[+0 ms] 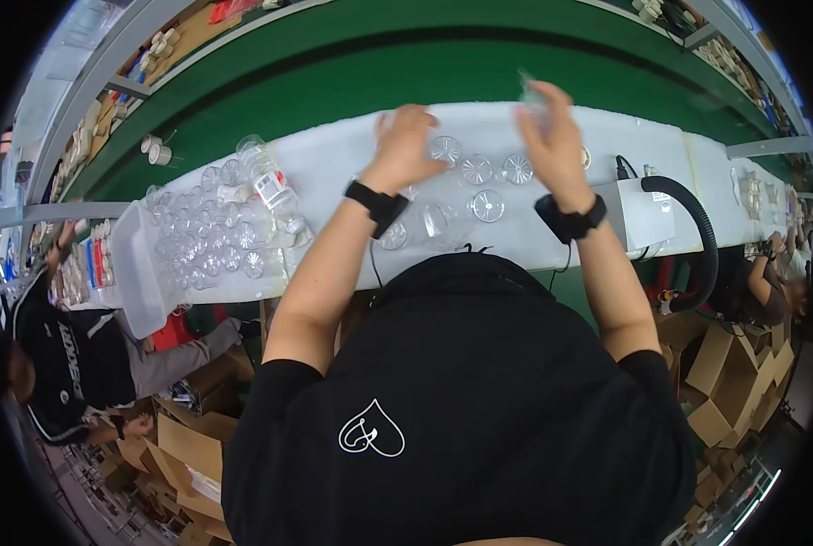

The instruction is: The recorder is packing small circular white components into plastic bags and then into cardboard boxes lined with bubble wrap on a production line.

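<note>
My left hand (pixel 403 150) is over the white table, its thumb apart from its curled fingers, next to a round clear plastic piece with a ribbed star pattern (pixel 445 150). Nothing shows in its grip. Farther right and raised, my right hand (pixel 557 141) has a clear, see-through plastic piece (pixel 536 102) between thumb and fingers, blurred by motion. Between and below the hands, several similar clear pieces stand on the table, among them one at the middle (pixel 477 169), another beside it (pixel 518 168) and a nearer one (pixel 487 206). A clear cup (pixel 436 218) lies by my left wrist.
Many clear cups (pixel 208 241) crowd the table's left part, beside a translucent bin (pixel 142 273). A white box (pixel 648 214) with a black hose (pixel 698 218) stands right. Cardboard boxes (pixel 730 382) fill the floor. Co-workers are at left (pixel 79 364) and right (pixel 762 287).
</note>
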Demonstrator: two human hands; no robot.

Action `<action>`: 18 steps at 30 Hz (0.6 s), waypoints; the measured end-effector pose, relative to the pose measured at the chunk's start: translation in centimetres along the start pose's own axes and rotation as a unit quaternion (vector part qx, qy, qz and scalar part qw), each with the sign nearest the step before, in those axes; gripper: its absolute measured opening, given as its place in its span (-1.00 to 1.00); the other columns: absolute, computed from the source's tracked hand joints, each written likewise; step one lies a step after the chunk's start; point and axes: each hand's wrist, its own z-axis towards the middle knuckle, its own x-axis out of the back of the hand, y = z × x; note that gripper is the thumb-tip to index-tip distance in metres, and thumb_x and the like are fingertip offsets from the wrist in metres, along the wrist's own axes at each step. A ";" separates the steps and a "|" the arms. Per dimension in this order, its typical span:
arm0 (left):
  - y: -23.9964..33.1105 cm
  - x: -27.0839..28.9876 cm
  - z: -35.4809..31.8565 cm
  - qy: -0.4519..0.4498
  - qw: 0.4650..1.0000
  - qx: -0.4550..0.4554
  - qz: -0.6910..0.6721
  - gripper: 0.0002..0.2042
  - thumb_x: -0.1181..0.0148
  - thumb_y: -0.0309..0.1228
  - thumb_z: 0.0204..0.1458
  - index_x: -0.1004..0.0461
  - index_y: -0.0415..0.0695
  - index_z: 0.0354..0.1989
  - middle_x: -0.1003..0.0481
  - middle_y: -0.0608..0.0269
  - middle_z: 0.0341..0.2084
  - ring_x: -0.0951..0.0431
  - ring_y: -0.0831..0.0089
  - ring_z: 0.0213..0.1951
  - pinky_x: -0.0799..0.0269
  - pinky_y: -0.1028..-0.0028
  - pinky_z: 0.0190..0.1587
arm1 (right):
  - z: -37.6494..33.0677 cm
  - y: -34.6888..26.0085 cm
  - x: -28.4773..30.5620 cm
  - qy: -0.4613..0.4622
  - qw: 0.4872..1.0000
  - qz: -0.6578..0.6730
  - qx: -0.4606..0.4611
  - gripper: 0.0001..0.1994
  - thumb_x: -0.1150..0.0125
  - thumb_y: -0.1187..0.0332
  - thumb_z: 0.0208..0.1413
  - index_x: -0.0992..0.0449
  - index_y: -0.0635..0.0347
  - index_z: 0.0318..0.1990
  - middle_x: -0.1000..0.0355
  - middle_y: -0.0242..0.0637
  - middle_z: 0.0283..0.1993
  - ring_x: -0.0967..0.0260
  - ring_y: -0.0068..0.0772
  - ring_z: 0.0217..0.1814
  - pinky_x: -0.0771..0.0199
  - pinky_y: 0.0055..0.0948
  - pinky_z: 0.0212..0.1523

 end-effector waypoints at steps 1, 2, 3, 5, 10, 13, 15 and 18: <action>-1.5 1.3 -0.1 0.005 0.998 0.051 0.027 -0.28 -0.43 -0.18 -0.43 -0.34 -0.16 0.02 -0.28 -0.07 0.09 -0.18 0.11 0.21 0.07 0.05 0.25 | 0.3 -0.2 -1.6 -0.053 0.997 -0.004 0.058 -0.72 -0.08 0.21 0.12 -0.38 0.11 -0.06 -0.38 -0.26 -0.26 -0.32 -0.38 -0.37 -0.36 -0.42 -0.37; -3.1 1.6 -0.4 0.006 0.998 0.047 0.032 -0.28 -0.43 -0.18 -0.43 -0.34 -0.16 0.02 -0.28 -0.07 0.09 -0.18 0.11 0.21 0.07 0.05 0.25 | 0.5 0.1 -3.6 -0.104 0.988 -0.008 0.116 -0.68 -0.13 0.18 0.07 -0.41 0.12 -0.06 -0.41 -0.19 -0.19 -0.39 -0.26 -0.31 -0.42 -0.35 -0.32; -5.0 1.3 -0.9 -0.014 0.996 0.091 0.021 -0.30 -0.41 -0.21 -0.42 -0.33 -0.19 0.00 -0.31 -0.08 0.04 -0.24 0.08 0.16 -0.04 0.06 0.19 | 0.8 0.4 -6.0 -0.175 0.974 -0.050 0.137 -0.68 -0.15 0.17 0.04 -0.43 0.12 -0.10 -0.40 -0.15 -0.18 -0.40 -0.17 -0.28 -0.43 -0.30 -0.29; -7.7 0.1 -1.8 -0.025 0.989 0.143 0.014 -0.33 -0.39 -0.25 -0.42 -0.33 -0.21 -0.03 -0.34 -0.09 0.00 -0.30 0.06 0.11 -0.16 0.07 0.13 | 0.5 0.3 -10.3 -0.245 0.951 -0.085 0.166 -0.69 -0.17 0.15 0.01 -0.46 0.12 -0.15 -0.39 -0.12 -0.18 -0.41 -0.08 -0.25 -0.45 -0.25 -0.26; -8.0 -2.9 -2.3 0.081 0.980 0.022 -0.182 -0.50 -0.34 -0.41 -0.40 -0.40 -0.28 -0.16 -0.48 -0.09 -0.25 -0.48 0.03 -0.15 -0.41 0.26 -0.08 | -0.7 1.0 -17.0 -0.288 0.934 -0.118 0.174 -0.80 -0.15 0.32 -0.08 -0.49 0.14 -0.27 -0.36 -0.03 -0.26 -0.43 -0.01 -0.28 -0.46 -0.18 -0.27; -6.8 -3.1 -2.0 0.055 0.969 0.001 -0.241 -0.53 -0.36 -0.40 -0.42 -0.43 -0.25 -0.22 -0.51 -0.02 -0.34 -0.52 0.08 -0.24 -0.43 0.28 -0.13 | -0.7 1.6 -16.2 -0.288 0.923 -0.117 0.225 -0.88 -0.07 0.47 -0.03 -0.47 0.16 -0.30 -0.34 -0.05 -0.25 -0.42 -0.03 -0.32 -0.44 -0.19 -0.31; -6.6 -3.0 -2.3 0.044 0.975 0.025 -0.216 -0.49 -0.37 -0.35 -0.43 -0.43 -0.23 -0.19 -0.50 -0.03 -0.30 -0.51 0.10 -0.20 -0.42 0.29 -0.10 | -0.7 0.2 -14.7 -0.288 0.937 -0.062 0.186 -0.91 -0.06 0.47 -0.02 -0.45 0.17 -0.33 -0.33 -0.09 -0.26 -0.40 -0.02 -0.33 -0.42 -0.18 -0.31; -6.4 -3.5 -2.0 0.030 0.982 0.023 -0.185 -0.47 -0.36 -0.31 -0.41 -0.42 -0.22 -0.15 -0.49 -0.04 -0.26 -0.50 0.09 -0.16 -0.40 0.29 -0.07 | -1.2 1.6 -14.2 -0.322 0.929 -0.003 0.183 -0.91 -0.04 0.41 0.08 -0.43 0.18 -0.30 -0.35 -0.19 -0.22 -0.38 -0.17 -0.33 -0.41 -0.28 -0.29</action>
